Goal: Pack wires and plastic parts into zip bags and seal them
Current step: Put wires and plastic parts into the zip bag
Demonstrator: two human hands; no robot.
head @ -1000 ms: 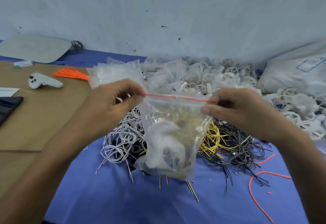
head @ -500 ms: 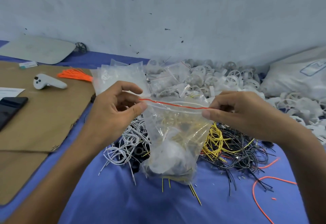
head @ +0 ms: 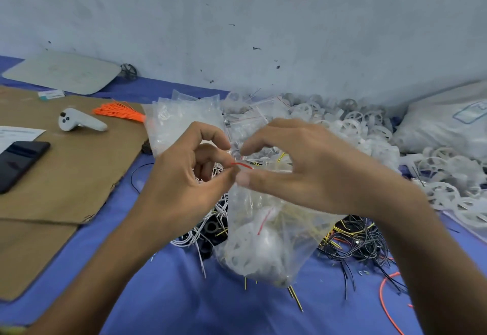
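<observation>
A clear zip bag [head: 266, 232] with a red zip strip [head: 243, 165] stands on the blue cloth, filled with white plastic parts and yellow wires. My left hand [head: 184, 179] pinches the strip's left end between thumb and fingers. My right hand [head: 305, 174] reaches across the bag's top and hides most of the strip. Its thumb lies in front of the bag and its fingers behind, close to my left fingertips. White wires [head: 210, 216] lie behind the bag at the left. Yellow and black wires [head: 355, 239] lie at the right.
White plastic rings [head: 369, 129] are heaped along the wall, beside a stack of empty zip bags [head: 179, 121] and a white sack [head: 448, 124]. On the cardboard [head: 66, 171] at the left lie a white controller [head: 79, 122], a phone [head: 18, 163] and orange wires [head: 118, 113].
My right hand has slid left along the zip strip from the bag's right end to my left fingertips. The bag's top is now bunched between both hands.
</observation>
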